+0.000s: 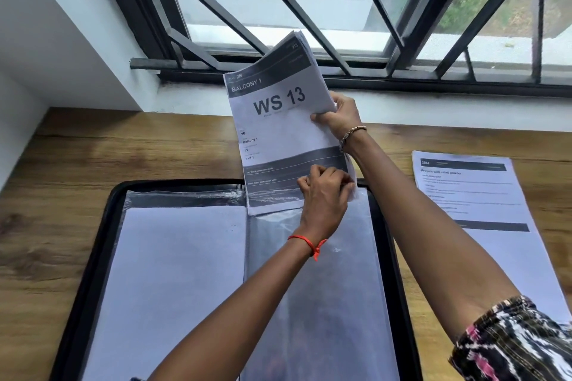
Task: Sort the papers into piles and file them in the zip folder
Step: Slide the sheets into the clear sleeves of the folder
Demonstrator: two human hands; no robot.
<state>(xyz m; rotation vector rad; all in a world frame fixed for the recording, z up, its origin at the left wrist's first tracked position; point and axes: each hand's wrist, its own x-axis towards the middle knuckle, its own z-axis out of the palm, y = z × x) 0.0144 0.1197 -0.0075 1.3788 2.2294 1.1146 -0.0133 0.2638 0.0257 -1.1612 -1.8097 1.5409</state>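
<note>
The WS 13 stack (278,133) stands nearly upright over the far edge of the open zip folder (102,226), its bottom edge meeting the top of the right-hand plastic sleeve (325,303). From my end, that reads as mid-filing: the sheets are at the sleeve's mouth but not yet slid in.

My right hand (339,119) grips the stack's right edge, with the fingers wrapped over the front. My left hand (325,191) pinches its lower right corner; whether it also holds the sleeve's lip, I cannot tell.

The left sleeve (173,272) already holds white sheets, so I judge one pile filed. Another pile of printed papers (476,201) lies on the wooden table (108,148) well to the right of the folder, still to be filed. The zip is still open.
</note>
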